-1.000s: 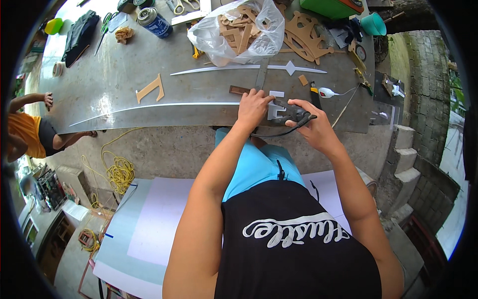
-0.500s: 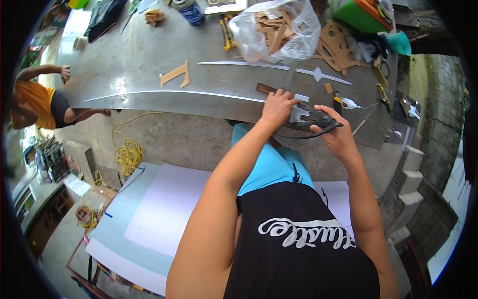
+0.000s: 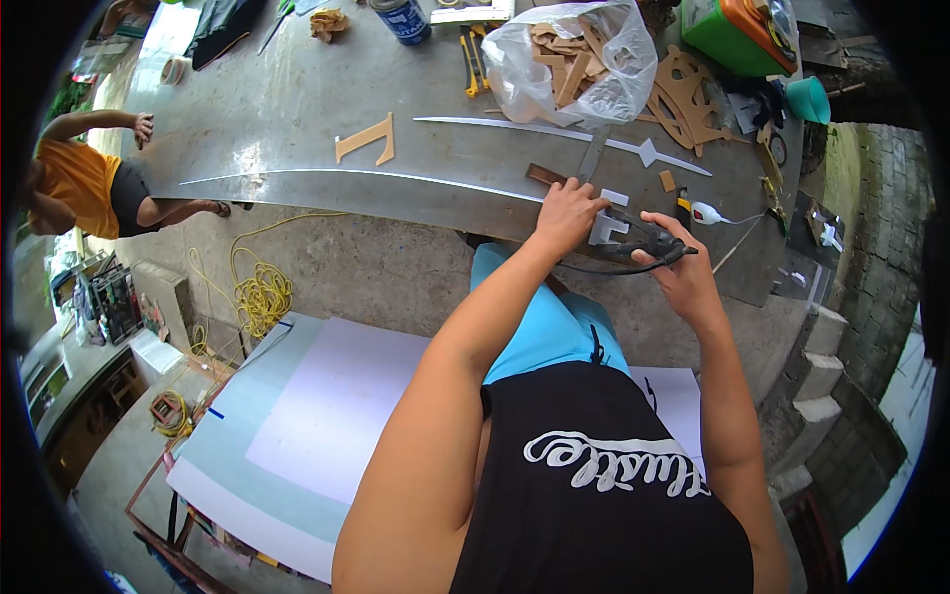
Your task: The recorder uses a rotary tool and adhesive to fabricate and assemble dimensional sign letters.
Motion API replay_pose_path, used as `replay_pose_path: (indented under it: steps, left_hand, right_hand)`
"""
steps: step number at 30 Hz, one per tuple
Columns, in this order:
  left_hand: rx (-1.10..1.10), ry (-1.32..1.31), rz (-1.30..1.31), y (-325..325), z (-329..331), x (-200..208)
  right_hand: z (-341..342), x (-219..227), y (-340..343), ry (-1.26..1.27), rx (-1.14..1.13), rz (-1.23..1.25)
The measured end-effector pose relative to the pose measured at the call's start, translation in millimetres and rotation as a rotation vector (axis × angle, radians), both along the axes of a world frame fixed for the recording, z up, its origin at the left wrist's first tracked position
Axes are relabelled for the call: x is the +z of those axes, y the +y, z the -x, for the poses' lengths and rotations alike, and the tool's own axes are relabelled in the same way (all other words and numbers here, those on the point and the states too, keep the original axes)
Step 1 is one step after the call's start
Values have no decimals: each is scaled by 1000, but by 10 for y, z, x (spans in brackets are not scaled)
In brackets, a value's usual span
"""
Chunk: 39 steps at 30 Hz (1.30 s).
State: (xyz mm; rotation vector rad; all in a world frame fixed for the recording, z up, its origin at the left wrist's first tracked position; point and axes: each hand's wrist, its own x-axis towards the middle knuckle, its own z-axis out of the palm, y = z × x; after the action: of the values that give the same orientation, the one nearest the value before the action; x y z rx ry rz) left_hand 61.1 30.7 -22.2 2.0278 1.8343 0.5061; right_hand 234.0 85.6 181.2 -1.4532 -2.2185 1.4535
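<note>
My left hand (image 3: 568,214) presses down at the near table edge, its fingers bunched on the end of a long, thin white curved strip (image 3: 376,174). Beside its fingertips lies a notched white piece (image 3: 606,232). In my right hand (image 3: 685,273) is a black corded tool (image 3: 661,245), its head toward that notched piece; its exact kind is unclear. Just beyond my left fingers are a dark brown block (image 3: 542,175) and a flat metal ruler (image 3: 594,153). A second white curved strip (image 3: 554,130), with a diamond shape (image 3: 648,151) on it, lies farther back.
On the metal table (image 3: 267,109) are a tan letter-like cutout (image 3: 366,141), a clear bag (image 3: 510,69) of tan offcuts, a blue can (image 3: 404,20), yellow cutters (image 3: 473,61) and a white bottle (image 3: 705,213). A person in orange (image 3: 84,183) stands left. White sheets (image 3: 346,396) lie behind me.
The whole view has shifted slightly, so the table appears a little lower and farther right. Both hands keep about the same places over the white pieces.
</note>
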Motion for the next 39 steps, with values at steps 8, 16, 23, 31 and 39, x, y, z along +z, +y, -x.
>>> replay_pose_path:
  steps: [8,16,23,31,39]
  left_hand:
    - [15,-13,-28,-6,67,-52]
    - [-2,-7,22,16,42,19]
    - [-5,20,11,4,45,-8]
    - [-8,17,2,6,47,-8]
    - [-6,11,21,7,53,10]
  right_hand:
    - [21,-38,12,47,20,-37]
    - [-10,-52,6,36,14,-27]
    - [7,-29,17,25,18,-16]
    - [12,-36,10,24,10,-7]
    - [10,-39,20,24,11,-12]
